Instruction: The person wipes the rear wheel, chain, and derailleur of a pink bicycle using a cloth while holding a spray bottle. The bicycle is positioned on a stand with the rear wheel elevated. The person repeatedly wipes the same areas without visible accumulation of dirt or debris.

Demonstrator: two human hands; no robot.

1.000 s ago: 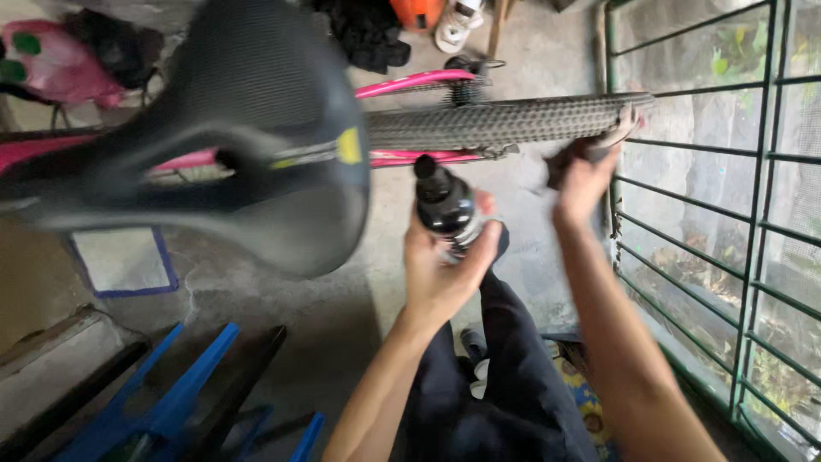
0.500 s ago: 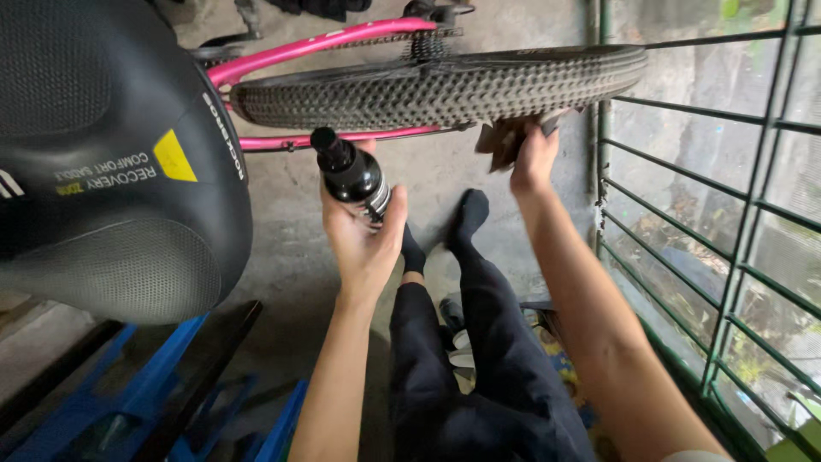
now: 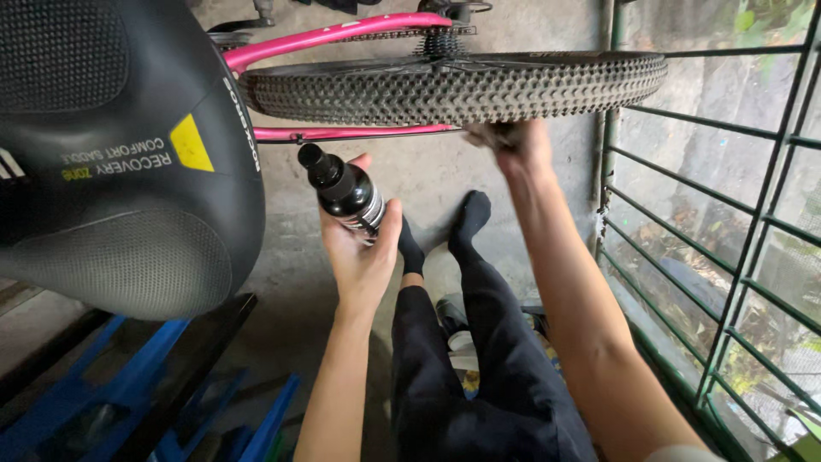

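Observation:
A knobby black bicycle tyre (image 3: 453,87) runs across the top of the view, mounted in a pink bike frame (image 3: 333,36). My right hand (image 3: 522,150) presses a dark cloth (image 3: 489,133) against the tyre's near side, just below the tread. My left hand (image 3: 359,248) holds a small black bottle (image 3: 345,188) upright below the tyre, its cap pointing up and to the left. My legs in dark trousers and black socks stretch out under both hands.
A large black bicycle saddle (image 3: 120,162) fills the upper left, close to the camera. A green metal grille (image 3: 735,231) closes off the right side. Blue and black stand parts (image 3: 154,385) lie at the lower left on the concrete floor (image 3: 299,282).
My right hand has slid left along the tyre with the cloth. The bottle in my left hand has dropped slightly. The view has steadied after a fast swing one second ago.

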